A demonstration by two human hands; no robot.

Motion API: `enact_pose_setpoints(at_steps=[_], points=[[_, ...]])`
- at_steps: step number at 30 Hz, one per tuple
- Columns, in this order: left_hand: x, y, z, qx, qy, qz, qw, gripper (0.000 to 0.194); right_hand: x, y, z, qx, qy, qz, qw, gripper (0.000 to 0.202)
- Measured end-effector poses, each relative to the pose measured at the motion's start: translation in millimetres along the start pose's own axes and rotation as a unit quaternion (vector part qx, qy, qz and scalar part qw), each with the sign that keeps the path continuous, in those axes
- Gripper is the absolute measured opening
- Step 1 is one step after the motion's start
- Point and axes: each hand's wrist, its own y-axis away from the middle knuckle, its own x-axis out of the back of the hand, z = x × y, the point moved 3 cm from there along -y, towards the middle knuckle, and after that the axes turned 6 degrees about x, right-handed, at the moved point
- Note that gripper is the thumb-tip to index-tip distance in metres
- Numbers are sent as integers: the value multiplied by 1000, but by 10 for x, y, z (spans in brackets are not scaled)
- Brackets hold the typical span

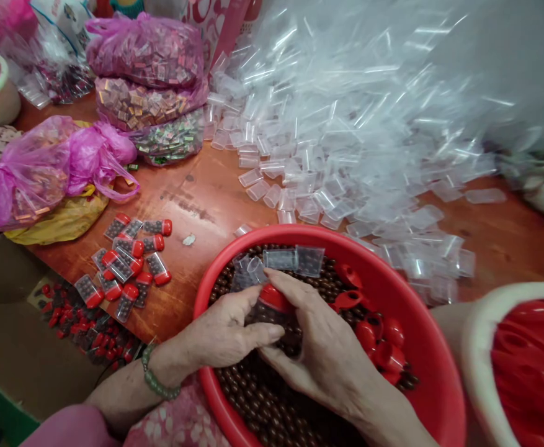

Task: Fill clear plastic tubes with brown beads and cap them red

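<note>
The left hand (227, 329) and right hand (321, 338) pinch a red-capped clear plastic container (275, 298), which uneven pressure could slip onto the glossy brown beads (246, 394).

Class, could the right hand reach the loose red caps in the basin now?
Probably yes: the loose red caps lie largely uncovered beside the right hand, though it is holding a red-topped container.

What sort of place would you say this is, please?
Probably a small packing workshop: there is a large heap of clear plastic cases, a red tub of brown balls, and filled cases with red caps on the table.
</note>
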Motion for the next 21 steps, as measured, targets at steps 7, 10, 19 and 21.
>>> enact_pose_setpoints(at_steps=[7, 10, 19, 21], points=[[-19, 3, -3, -1, 18, 3, 1000, 35, -24, -19, -33, 66, 41, 27, 997, 69], [-5, 1, -14, 14, 54, 35, 998, 34, -51, -43, -23, 52, 28, -11, 998, 66], [52, -8, -40, 29, 218, 75, 973, 58, 196, -12, 156, -16, 54, 100, 993, 75], [62, -17, -39, 30, 231, 89, 968, 60, 244, 18, 223, -32, 120, 168, 978, 83]])
